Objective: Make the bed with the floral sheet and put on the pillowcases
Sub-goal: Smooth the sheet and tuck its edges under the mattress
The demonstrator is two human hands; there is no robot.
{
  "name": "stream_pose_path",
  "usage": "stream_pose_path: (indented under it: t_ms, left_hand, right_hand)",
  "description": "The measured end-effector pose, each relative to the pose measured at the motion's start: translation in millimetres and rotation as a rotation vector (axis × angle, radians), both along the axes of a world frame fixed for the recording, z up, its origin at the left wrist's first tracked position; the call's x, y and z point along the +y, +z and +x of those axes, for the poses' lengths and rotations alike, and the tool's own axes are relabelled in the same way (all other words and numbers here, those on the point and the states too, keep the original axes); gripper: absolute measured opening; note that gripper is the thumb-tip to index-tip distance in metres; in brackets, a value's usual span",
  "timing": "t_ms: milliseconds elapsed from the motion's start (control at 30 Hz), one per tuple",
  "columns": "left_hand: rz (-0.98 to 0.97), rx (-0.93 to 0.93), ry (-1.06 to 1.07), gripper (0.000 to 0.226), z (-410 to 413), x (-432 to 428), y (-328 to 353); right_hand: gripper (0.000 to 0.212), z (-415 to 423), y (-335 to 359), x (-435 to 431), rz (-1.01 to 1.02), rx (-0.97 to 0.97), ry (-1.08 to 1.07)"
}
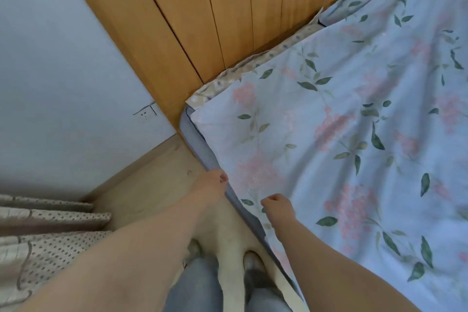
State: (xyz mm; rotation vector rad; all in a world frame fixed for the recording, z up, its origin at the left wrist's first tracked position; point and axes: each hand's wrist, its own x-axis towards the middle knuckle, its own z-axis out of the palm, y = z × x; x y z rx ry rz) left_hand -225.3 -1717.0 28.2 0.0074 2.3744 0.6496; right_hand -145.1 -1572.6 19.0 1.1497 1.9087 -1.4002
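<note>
Floral sheet on mattress, wooden headboard, dotted curtain

Soft, even daylight fills the scene, with only faint shadows. The picture is slightly blurred throughout. Wide-angle distortion bends straight lines toward the edges.
</note>
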Motion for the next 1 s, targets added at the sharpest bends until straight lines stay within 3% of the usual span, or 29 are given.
stream_pose_path:
  t_ms: [133, 333, 533, 667, 767, 833, 933, 1000]
  left_hand:
    - [-0.126, -0.016, -0.356, 0.028, -76, -12, -49]
    - [-0.191, 0.097, -0.885, 0.041, -137, -19, -90]
    - [-0.297, 0.219, -1.3, 0.062, -174, -15, -151]
    - [-0.323, 0.254, -1.331, 0.056, -189, -13, -184]
    - [-0.125, 0.501, -1.346, 0.025, -204, -10, -205]
    - [-0.067, 0.571, -1.333, 0.013, -213, -7, -206]
    - [-0.058, 0.55, -1.326, 0.029, -221, 3, -179]
    - [-0.092, 0.402, -1.289, 0.034, -221, 7, -160]
  right_hand:
    - [0.022, -49, -45, -20, 0.019, -0.08, -0.118]
    - [0.035, -78, -81, -47, 0.088, -0.232, -0.12]
    - [0.065, -89, -124, -67, 0.278, -0.299, 0.267]
    - [0.072, -88, -151, -66, 0.333, -0.33, 0.292]
    - [0.046, -95, -168, -63, 0.497, -0.341, 0.242]
    - [0.025, -101, -173, -61, 0.572, -0.325, 0.147]
    - [0.018, -102, -166, -61, 0.52, -0.24, -0.036]
    - [0.018, -102, -153, -61, 0.456, -0.191, -0.095]
